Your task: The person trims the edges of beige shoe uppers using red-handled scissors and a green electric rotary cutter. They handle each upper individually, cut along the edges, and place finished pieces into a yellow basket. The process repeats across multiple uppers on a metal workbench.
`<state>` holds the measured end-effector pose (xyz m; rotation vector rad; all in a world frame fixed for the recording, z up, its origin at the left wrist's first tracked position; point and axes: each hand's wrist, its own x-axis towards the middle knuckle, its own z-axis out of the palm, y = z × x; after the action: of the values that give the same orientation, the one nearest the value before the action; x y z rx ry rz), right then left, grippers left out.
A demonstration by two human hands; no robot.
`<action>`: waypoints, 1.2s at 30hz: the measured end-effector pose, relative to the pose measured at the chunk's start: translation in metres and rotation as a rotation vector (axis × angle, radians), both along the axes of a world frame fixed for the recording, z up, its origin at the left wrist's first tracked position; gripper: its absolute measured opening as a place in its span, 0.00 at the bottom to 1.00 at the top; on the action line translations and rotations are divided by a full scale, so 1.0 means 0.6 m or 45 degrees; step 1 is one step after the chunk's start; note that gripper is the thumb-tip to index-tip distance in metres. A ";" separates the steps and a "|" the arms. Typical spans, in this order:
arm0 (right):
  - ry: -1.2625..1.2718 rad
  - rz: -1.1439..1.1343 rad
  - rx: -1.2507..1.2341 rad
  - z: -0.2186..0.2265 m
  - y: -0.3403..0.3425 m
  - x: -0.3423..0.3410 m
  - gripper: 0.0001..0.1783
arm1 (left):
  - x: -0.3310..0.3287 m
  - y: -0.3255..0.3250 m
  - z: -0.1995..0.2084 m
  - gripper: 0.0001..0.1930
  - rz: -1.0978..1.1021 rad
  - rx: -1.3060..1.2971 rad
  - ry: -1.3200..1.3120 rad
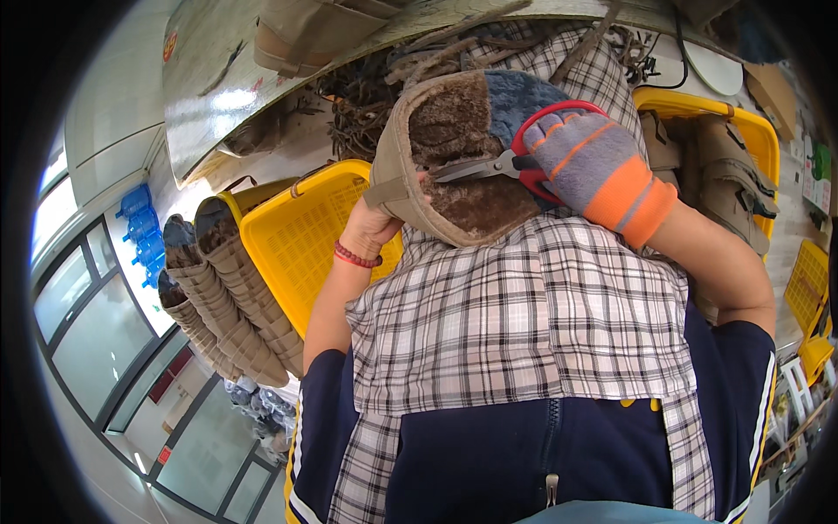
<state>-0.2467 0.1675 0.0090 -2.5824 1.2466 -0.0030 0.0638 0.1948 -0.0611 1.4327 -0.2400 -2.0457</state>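
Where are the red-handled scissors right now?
In the head view, the scissors are in the gloved right hand, right of upper centre, blades pointing left over the fur-lined tan piece toward the left hand.

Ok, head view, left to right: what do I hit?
Blue plastic containers → stacked tan pieces → left yellow basket → left hand → fur-lined tan piece → gloved right hand → big right yellow basket → far-edge yellow basket.
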 end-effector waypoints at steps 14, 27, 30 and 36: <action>0.088 0.038 -0.029 0.007 -0.013 0.021 0.11 | -0.004 0.000 0.004 0.18 0.005 -0.022 0.003; -0.264 -0.448 0.335 -0.004 0.001 -0.044 0.32 | 0.001 0.009 -0.003 0.17 -0.018 -0.099 0.068; -0.666 -0.669 0.658 0.007 0.018 -0.038 0.42 | 0.014 0.013 -0.019 0.18 0.013 -0.134 0.085; -1.468 -0.719 0.821 0.065 0.012 0.037 0.26 | -0.039 -0.096 0.066 0.22 -0.401 -0.538 0.047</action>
<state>-0.2248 0.1748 0.0481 -1.2071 1.1231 -0.8837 0.0406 0.1371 -0.0217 1.1461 -0.8739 -2.0954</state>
